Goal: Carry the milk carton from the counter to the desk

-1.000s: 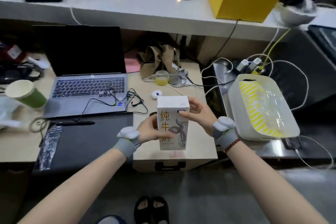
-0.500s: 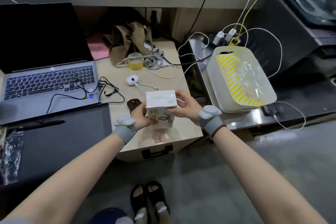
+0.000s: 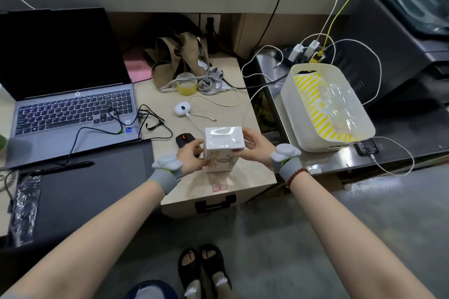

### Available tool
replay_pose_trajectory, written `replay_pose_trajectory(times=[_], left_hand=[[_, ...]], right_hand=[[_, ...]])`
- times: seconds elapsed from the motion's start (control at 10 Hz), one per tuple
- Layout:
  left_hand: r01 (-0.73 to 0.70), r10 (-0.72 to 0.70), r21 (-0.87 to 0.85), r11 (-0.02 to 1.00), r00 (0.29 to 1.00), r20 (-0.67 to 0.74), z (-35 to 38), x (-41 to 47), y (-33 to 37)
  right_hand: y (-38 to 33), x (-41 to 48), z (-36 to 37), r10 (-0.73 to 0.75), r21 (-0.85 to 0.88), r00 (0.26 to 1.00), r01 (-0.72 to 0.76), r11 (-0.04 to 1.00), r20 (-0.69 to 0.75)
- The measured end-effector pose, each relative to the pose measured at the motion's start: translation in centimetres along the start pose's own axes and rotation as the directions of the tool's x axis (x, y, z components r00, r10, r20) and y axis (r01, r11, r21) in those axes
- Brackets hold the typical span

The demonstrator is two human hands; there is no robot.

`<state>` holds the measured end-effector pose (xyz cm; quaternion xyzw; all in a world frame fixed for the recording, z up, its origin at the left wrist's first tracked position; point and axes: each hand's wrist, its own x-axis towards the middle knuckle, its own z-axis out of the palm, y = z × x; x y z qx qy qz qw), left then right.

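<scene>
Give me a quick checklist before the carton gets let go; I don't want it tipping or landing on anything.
1. Both hands on the milk carton: ok, left hand and right hand hold its sides.
2. Carton upright: ok.
3. Base resting on the desk: cannot tell.
4. Clear of the black mouse: ok, mouse lies just left and behind.
5. Clear of the white cable: ok, it lies behind.
6. Away from the desk's front edge: ok.

A black mouse (image 3: 185,139) lies just beside the left hand. An open laptop (image 3: 70,94) sits far to its left. A white bin (image 3: 325,107) stands right of the right hand. Tape (image 3: 186,85) and cables (image 3: 150,124) lie beyond the hands.
</scene>
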<state>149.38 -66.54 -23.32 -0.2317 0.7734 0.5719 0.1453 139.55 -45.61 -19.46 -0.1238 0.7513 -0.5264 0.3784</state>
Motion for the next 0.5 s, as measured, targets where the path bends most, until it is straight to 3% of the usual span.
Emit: replay_pose_trajectory(times=[0.2,0.3,0.5], left_hand=[[0.137,-0.132,-0.078,0.988,0.989,0.065,-1.0,-1.8,-1.2],[0.132,-0.125,-0.075,0.988,0.988,0.088,-1.3,-3.4,-1.2],[0.098,-0.109,-0.176,0.979,0.993,-0.052,-1.9,-7.1,0.0]], right_hand=[[1.3,-1.2,1.6,0.124,0.005,0.987,-0.124,0.992,-0.098],[1.3,-2.2,2.1,0.184,0.03,0.977,-0.182,0.983,-0.106],[-0.6,-4.9,1.0,0.195,0.015,0.962,-0.196,0.98,-0.192]])
